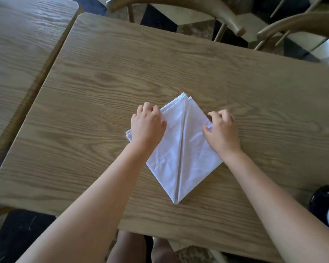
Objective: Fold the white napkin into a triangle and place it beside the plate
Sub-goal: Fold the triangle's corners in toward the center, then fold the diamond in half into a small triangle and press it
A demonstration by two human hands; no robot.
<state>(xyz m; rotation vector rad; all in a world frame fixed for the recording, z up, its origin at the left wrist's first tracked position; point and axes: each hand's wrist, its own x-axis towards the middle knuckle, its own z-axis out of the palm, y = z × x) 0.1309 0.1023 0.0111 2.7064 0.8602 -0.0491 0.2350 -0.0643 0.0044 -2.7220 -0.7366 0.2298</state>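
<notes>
The white napkin (pixel 180 149) lies in the middle of the wooden table (pixel 103 92), folded into a kite or diamond shape with two flaps meeting along a centre seam and a point toward me. My left hand (pixel 147 125) presses on its left edge, fingers curled at the upper left fold. My right hand (pixel 221 130) pinches the right corner of the napkin between thumb and fingers. No plate shows in this view.
A second wooden table (pixel 21 54) stands close on the left with a narrow gap between. Two wooden chairs (pixel 226 18) are behind the far edge. A dark round object (pixel 325 202) sits at the right edge near me.
</notes>
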